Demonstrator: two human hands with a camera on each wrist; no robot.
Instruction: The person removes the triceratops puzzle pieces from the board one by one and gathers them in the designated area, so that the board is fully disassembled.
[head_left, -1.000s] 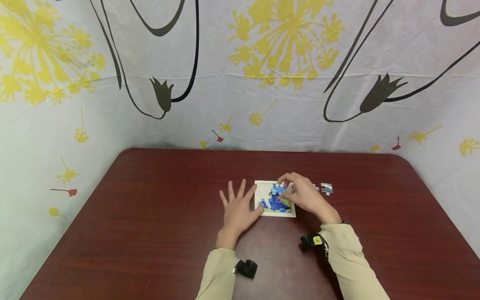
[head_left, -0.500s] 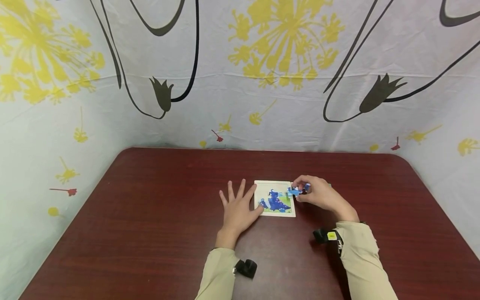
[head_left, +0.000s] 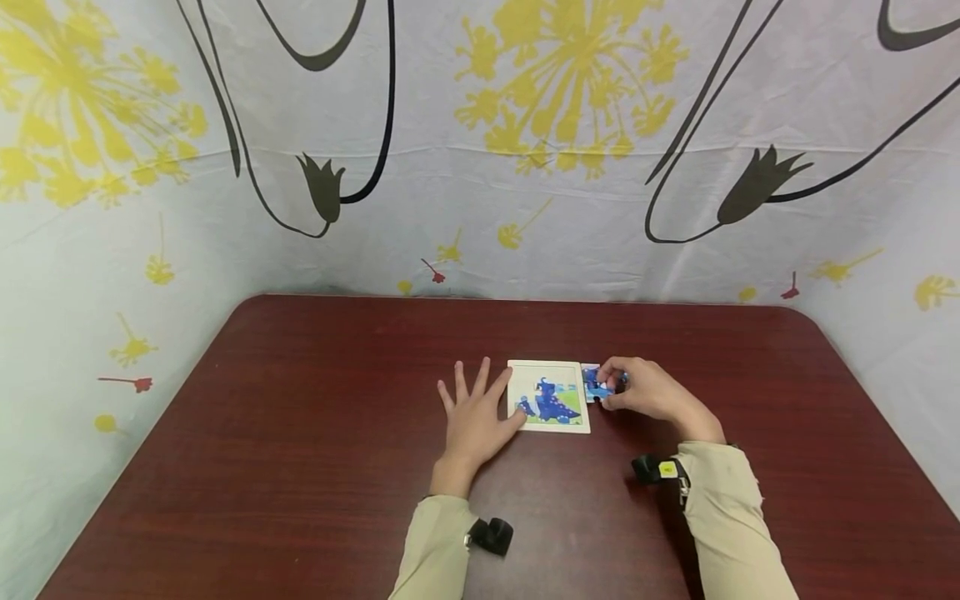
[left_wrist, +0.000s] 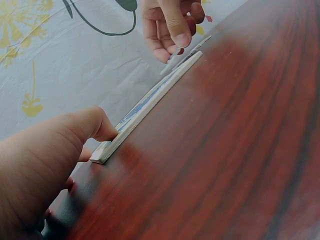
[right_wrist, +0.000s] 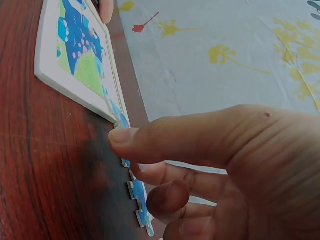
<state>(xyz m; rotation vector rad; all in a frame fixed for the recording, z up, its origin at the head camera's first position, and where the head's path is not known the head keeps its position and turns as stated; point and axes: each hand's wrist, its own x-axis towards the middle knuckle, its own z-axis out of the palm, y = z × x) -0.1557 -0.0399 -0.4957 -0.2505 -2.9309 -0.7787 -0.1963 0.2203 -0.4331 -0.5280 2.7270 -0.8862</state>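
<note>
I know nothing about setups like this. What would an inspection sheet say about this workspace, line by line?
Surface: dark red-brown, wood-grained table.
Job's things: white puzzle tray, partly filled, its upper part bare; loose puzzle pieces beside its right edge.
Clutter: nothing seen.
Left hand: fingers spread, thumb resting on the tray's left side.
Right hand: fingers curled at the loose pieces; whether it grips one is unclear.
Cables: nothing seen.
Surroundings: pale hanging with yellow and dark plant shapes behind the table.
</note>
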